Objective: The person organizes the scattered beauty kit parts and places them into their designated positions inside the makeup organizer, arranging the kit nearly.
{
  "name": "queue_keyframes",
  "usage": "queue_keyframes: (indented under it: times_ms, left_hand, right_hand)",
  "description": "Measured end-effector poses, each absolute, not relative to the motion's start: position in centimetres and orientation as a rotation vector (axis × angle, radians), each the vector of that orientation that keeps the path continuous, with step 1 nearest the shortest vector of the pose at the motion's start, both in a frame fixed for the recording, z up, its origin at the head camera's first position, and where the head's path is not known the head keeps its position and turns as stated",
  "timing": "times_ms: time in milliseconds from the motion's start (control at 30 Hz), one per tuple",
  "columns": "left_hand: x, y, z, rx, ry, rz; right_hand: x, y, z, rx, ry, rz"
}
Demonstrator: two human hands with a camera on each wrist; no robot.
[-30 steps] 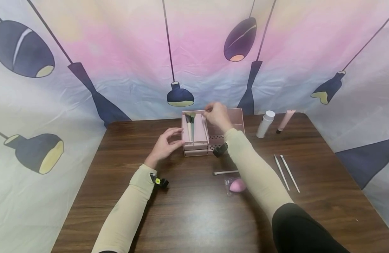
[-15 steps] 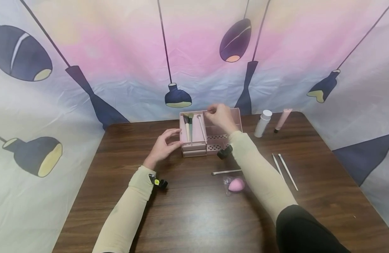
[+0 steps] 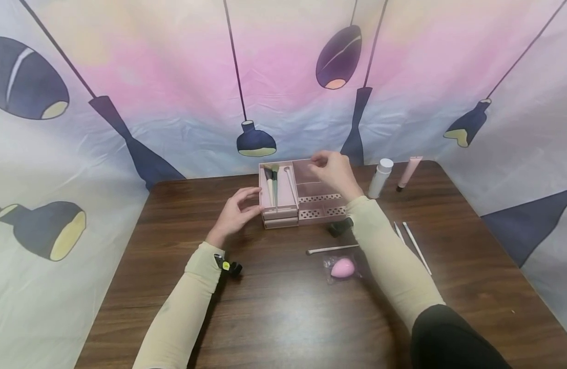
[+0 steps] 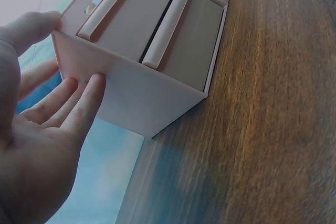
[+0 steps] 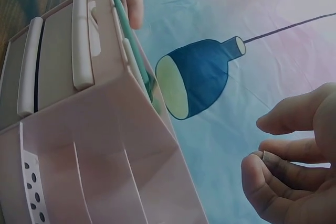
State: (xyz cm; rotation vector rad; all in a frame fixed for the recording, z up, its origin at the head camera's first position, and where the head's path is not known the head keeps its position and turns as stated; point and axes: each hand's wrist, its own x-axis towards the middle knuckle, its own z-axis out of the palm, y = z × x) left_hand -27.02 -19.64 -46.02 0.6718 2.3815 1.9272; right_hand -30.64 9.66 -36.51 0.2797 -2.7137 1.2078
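A pink makeup organizer (image 3: pixel 282 199) stands near the table's back edge. In its left top tray lie a brush with a pale handle (image 3: pixel 271 196), a green-handled brush (image 3: pixel 276 190) and a slim white brush (image 3: pixel 290 183). My left hand (image 3: pixel 232 215) touches the organizer's left side; in the left wrist view its fingertips (image 4: pixel 97 82) rest against the side wall and the thumb is at the top edge. Over the right-hand compartments hovers my right hand (image 3: pixel 335 173), its fingers loosely bent with nothing between them, as the right wrist view shows.
In front of the organizer lie a makeup brush (image 3: pixel 331 249) and a pink sponge (image 3: pixel 342 268) in clear plastic. Two slim white brushes (image 3: pixel 417 247) lie further right. A white bottle (image 3: pixel 380 179) and a pink tube (image 3: pixel 410 173) stand at the back right.
My right hand has moved off the tray's right edge, rightward over the compartments. The slim white brush now lies in full view in the tray. The left hand stays against the organizer.
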Motion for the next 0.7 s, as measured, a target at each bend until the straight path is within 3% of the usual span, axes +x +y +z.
queue_keyframes:
  times_ms: [700]
  left_hand:
    - [-27.0, -19.7, -46.0, 0.680, 2.352, 1.945]
  right_hand:
    - [-28.3, 13.6, -36.7, 0.207, -2.690, 1.135]
